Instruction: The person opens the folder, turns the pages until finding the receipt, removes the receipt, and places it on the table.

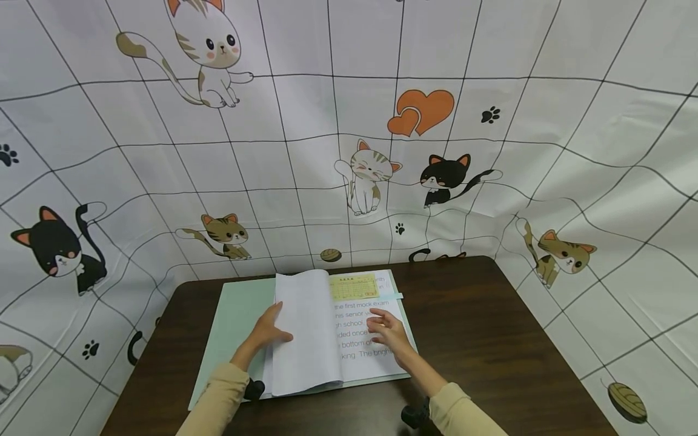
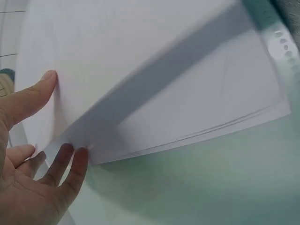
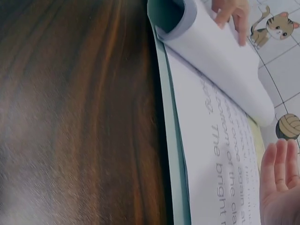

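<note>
A mint-green folder lies spread on the table, with white printed sheets inside. My left hand holds the outer edge of the turned white pages, which curve over at the middle. In the left wrist view the thumb lies on the upper face of the paper, and the other fingers are at and beneath its edge. My right hand is over the printed page on the right, fingers loosely bent and holding nothing. A yellow slip with a printed grid lies at the top of that page.
The dark wooden table extends on both sides of the folder. A pale blue strip sticks out at the printed page's right edge. Behind the table hangs a white sheet with grid lines and cartoon cats.
</note>
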Available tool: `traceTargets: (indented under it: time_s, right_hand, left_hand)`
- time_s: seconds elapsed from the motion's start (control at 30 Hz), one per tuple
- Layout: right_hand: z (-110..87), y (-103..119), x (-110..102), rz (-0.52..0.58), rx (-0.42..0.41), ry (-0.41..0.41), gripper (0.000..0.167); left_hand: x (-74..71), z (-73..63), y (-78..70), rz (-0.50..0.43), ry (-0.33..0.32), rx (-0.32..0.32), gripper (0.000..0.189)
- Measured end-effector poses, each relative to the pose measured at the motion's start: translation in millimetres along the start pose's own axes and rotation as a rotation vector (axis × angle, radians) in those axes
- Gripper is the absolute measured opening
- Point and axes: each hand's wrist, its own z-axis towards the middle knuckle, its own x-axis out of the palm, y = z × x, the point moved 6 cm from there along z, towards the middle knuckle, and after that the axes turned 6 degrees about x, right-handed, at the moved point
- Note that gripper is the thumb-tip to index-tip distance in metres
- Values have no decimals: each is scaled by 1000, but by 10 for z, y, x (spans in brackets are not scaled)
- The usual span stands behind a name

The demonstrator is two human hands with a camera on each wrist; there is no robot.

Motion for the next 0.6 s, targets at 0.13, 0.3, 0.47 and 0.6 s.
traceTargets:
  time_s: [0.13, 0.3, 0.47, 0.6]
  right_hand:
    - [37, 26, -49, -19, -1, -55, 48]
    - [70, 119, -101, -49, -30, -86, 47]
    - [266, 90, -191, -79, -43, -150, 50]
    - [379, 127, -251, -98, -50, -195, 50]
  left_hand:
    - [49, -36, 33, -1, -13, 2, 99]
    - [75, -50, 57, 50, -40, 8, 98]
    - [86, -45, 126, 132, -61, -12, 99]
    - [93, -60, 149, 194, -68, -27, 96]
